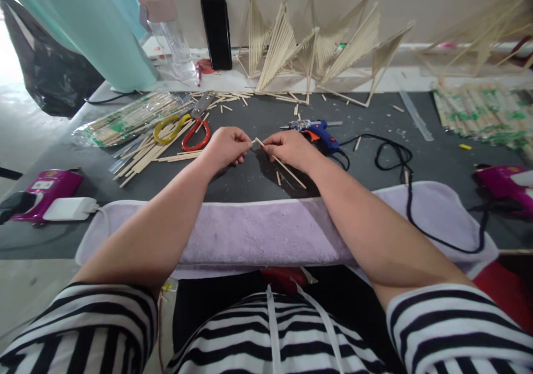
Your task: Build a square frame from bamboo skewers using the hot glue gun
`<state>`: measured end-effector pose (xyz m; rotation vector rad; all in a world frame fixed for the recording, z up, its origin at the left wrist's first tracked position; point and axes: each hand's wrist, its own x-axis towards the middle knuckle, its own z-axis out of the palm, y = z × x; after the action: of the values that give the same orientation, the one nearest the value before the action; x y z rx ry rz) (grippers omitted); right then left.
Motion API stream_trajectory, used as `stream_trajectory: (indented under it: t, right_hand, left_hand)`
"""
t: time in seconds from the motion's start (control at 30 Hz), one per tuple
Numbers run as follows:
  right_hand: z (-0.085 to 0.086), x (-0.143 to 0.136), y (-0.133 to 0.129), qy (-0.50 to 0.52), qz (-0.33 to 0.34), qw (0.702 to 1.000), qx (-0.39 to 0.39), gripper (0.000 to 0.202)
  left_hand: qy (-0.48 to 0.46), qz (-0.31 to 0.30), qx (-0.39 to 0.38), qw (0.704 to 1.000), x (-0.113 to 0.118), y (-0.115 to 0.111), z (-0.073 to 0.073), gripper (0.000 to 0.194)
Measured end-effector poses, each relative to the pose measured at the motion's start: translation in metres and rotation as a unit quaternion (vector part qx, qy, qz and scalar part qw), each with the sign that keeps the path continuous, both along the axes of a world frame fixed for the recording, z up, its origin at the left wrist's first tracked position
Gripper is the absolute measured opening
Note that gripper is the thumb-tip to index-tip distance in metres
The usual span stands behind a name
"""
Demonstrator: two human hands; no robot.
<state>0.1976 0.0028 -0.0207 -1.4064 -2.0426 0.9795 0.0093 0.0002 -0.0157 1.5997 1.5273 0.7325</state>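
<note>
My left hand is closed, its fingertips pinching a small end of pale wood near the middle of the dark table. Close beside it, my right hand pinches a thin wooden stick that slants down to the right; its upper end meets the piece at my left fingertips. A short stick piece lies under my right hand. Just behind my right hand rests a blue glue gun with an orange trigger. Scissors with yellow and red handles lie left of my left hand, on loose sticks.
Fan-shaped stick structures stand along the wall beside a black phone. Bottles and a stick packet are at left, more packets at right. A black cord crosses the lilac cloth. Purple power blocks sit at both sides.
</note>
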Motion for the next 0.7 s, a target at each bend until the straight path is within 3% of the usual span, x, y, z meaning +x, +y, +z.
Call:
stream_trajectory:
  t: [0.7]
  right_hand:
    - [-0.0013, -0.0001, 0.0008, 0.002, -0.002, 1.000, 0.000, 0.022]
  left_hand:
    - [0.005, -0.001, -0.001, 1.000, 0.0009, -0.0002, 0.0007, 0.007]
